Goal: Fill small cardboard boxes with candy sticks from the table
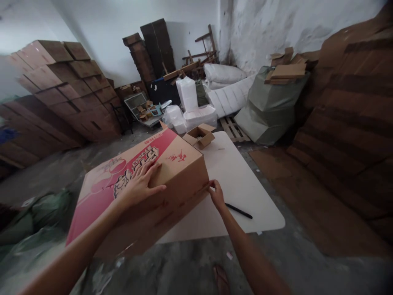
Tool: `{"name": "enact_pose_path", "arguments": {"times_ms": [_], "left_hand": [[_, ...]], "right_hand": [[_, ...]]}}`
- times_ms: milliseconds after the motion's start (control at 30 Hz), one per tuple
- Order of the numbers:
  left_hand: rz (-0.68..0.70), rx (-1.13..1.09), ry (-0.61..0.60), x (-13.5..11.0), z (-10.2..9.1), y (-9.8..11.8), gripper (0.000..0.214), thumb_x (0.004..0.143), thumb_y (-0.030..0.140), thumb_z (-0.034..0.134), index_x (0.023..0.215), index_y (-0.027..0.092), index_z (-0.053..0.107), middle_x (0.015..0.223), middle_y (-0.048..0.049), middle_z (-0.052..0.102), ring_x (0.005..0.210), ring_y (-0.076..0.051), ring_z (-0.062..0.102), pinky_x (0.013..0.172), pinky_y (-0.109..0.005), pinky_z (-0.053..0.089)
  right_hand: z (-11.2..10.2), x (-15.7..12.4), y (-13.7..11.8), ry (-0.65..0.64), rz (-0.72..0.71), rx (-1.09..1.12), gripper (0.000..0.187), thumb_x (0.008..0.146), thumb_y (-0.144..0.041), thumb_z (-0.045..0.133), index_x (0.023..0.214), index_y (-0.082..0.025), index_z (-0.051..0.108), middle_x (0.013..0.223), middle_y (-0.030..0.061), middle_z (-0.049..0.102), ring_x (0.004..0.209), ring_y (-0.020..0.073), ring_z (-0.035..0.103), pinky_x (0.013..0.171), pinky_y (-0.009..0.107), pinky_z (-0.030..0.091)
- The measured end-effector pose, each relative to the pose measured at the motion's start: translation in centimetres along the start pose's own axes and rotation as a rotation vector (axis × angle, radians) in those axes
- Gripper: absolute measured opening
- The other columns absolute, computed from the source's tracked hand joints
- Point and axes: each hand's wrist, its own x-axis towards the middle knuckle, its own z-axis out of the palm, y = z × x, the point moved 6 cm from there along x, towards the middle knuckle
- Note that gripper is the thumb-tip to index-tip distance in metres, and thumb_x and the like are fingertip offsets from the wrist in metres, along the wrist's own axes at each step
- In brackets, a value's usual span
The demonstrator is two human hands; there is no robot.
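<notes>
A large cardboard box [181, 180] with red and black printing lies on a white table [242, 176]. Flat on its printed face rests my left hand [143, 182], fingers spread, holding nothing. My right hand [216, 192] is at the box's right-hand corner, by the seam along its side. Its fingers are curled and pinched there against the cardboard; whatever is between them is too small to make out. A black pen-like stick [238, 210] lies on the tabletop just right of that hand.
A small open carton [199, 136] stands at the table's far edge. Stacked boxes [64, 90] rise at the left. White wrapped bundles [230, 98] and a green-covered pile [267, 106] stand behind. Flattened cardboard [344, 135] leans at the right.
</notes>
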Motion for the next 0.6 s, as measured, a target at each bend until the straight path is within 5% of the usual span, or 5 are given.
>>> {"name": "enact_pose_path", "arguments": {"times_ms": [233,400,500,600], "left_hand": [[-0.028,-0.014,-0.031,0.1,0.2,0.6,0.084,0.080,0.072,0.054,0.150,0.030,0.033,0.160,-0.0062,0.026,0.147,-0.035,0.022,0.121,-0.054,0.023],[-0.009,-0.049,-0.018,-0.2,0.3,0.3,0.084,0.080,0.070,0.056,0.151,0.035,0.031,0.160,-0.0052,0.027,0.148,-0.035,0.022,0.121,-0.054,0.025],[-0.048,-0.051,-0.017,-0.2,-0.1,0.3,0.082,0.080,0.070,0.055,0.151,0.036,0.031,0.160,-0.0038,0.027,0.146,-0.034,0.026,0.120,-0.054,0.026],[-0.086,-0.038,-0.012,0.1,-0.4,0.2,0.082,0.081,0.071,0.054,0.150,0.032,0.034,0.159,-0.0058,0.030,0.145,-0.034,0.028,0.120,-0.055,0.024]], "right_hand": [[-0.9,0.4,-1.0,-0.457,0.068,0.217,0.036,0.075,-0.051,0.063,0.087,-0.018,0.068,0.085,0.0030,0.069,0.086,0.0203,0.060,0.081,0.030,0.044],[-0.5,0.3,0.3,-0.243,0.198,0.023,0.055,0.072,-0.070,0.057,0.048,-0.020,0.048,0.049,-0.0019,0.047,0.055,0.0143,0.045,0.057,0.028,0.033],[-1.6,-4.0,1.7,-0.320,0.085,-0.342,0.052,0.082,-0.060,0.051,0.047,-0.022,0.053,0.052,0.0039,0.054,0.060,0.0195,0.052,0.069,0.034,0.040],[-1.3,-10.8,2.8,-0.621,-0.039,-0.566,0.029,0.079,-0.045,0.064,0.057,-0.027,0.070,0.065,0.0112,0.068,0.083,0.0283,0.064,0.099,0.044,0.037]]}}
